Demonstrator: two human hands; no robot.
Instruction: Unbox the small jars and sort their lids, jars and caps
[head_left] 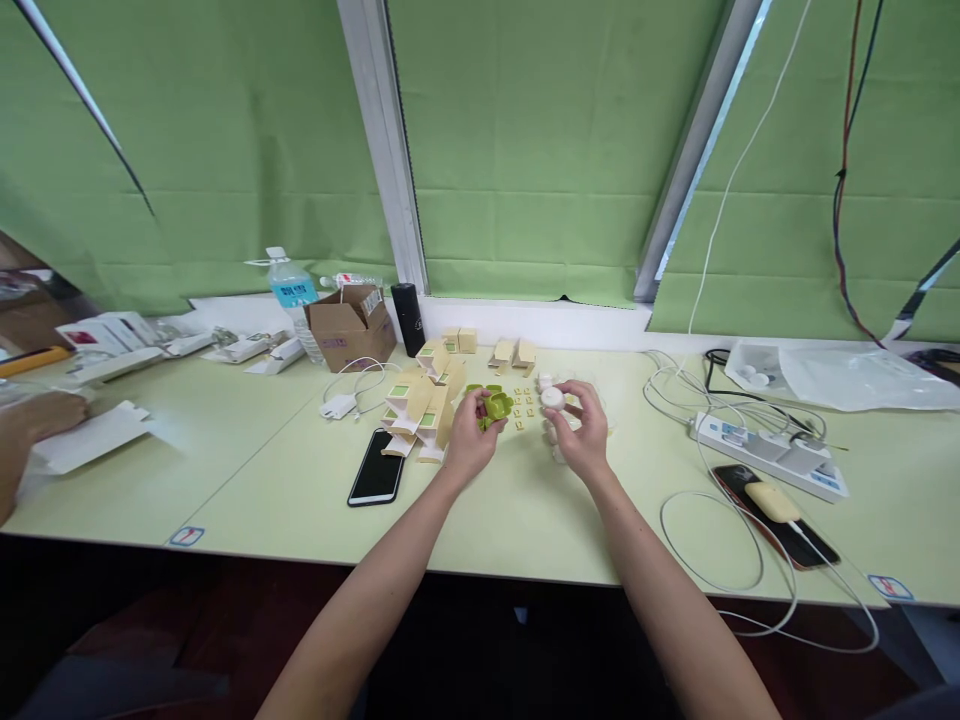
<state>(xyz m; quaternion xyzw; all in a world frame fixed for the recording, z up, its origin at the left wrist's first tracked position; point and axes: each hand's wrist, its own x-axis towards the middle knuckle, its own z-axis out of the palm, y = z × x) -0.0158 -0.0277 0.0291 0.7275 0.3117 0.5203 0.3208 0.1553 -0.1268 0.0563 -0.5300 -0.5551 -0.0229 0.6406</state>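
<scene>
My left hand (469,440) grips a small green plastic case (499,404), its hollow side tilted toward me. Pinched between the thumb and fingers of my right hand (589,430) is a round white piece (553,398), held a little apart from the case. More green pieces lie just behind my left hand. Between the hands, several tiny yellow pieces (527,392) sit in rows on the table. Further white pieces (545,381) stand beside and partly behind my right hand. Left of my left hand are several open cream boxes (409,400) with green panels.
A phone (377,468) lies by the boxes, near a white charger (339,405). Behind stand a cardboard box (349,330), a black cylinder (407,318) and a water bottle (292,295). At right are a power strip (769,455), loose cables and another phone (802,540). Another person's hand (56,415) shows far left.
</scene>
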